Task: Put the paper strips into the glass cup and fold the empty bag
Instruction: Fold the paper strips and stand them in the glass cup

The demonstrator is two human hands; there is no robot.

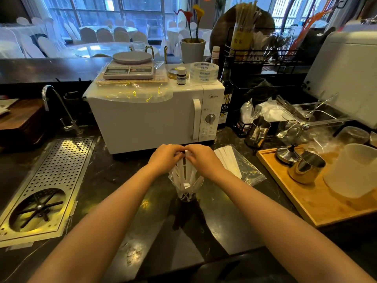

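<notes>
A glass cup [186, 196] stands on the dark counter in the middle of the view. White paper strips [184, 176] stand in it, fanned out against its rim. My left hand [164, 158] and my right hand [201, 159] meet just above the cup, both with fingers closed on the upper ends of the strips. To the right of the cup lies a clear plastic bag [244, 170], flat on the counter, with more white paper strips [227, 158] inside it, partly hidden behind my right hand.
A white microwave [151, 117] stands right behind my hands. A perforated metal drain tray [47, 180] lies at the left with a tap [59, 105] behind it. A wooden tray [318, 190] with metal cups and a white jug lies at the right.
</notes>
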